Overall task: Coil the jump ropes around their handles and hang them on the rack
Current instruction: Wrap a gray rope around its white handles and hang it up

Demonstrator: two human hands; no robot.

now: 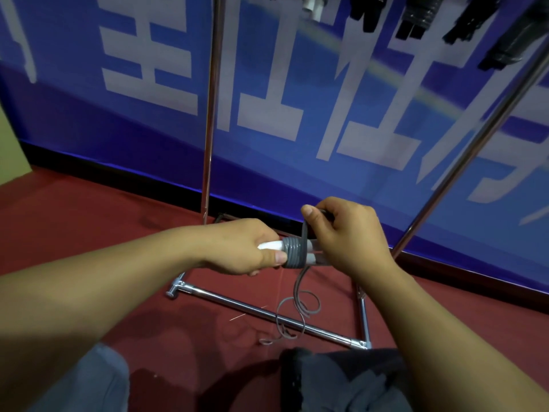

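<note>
Jump rope [292,256] mid-coil, held out in front of the body above the red floor [89,221]. White handles [269,246] kept side by side and level in the left hand [246,248], fingers wrapped round their near end, thumb pressed against the edge of the grey turns, probably to stop them sliding off or loosening. Right hand [346,233] pinching the cord just above the bundle, thumb and forefinger closed on it, likely drawing it taut so the next turn lies snug beside the last. Several tight turns already stacked side by side on the handles. Loose tail [297,310] hanging below the bundle, looping down near the chrome base bar of the rack [267,312], so a fair stretch left to wind. Rack uprights rising against a blue banner [297,114]. Dark bundles [416,16] hanging at the top edge, seemingly other ropes already put up, too cropped to be sure.
</note>
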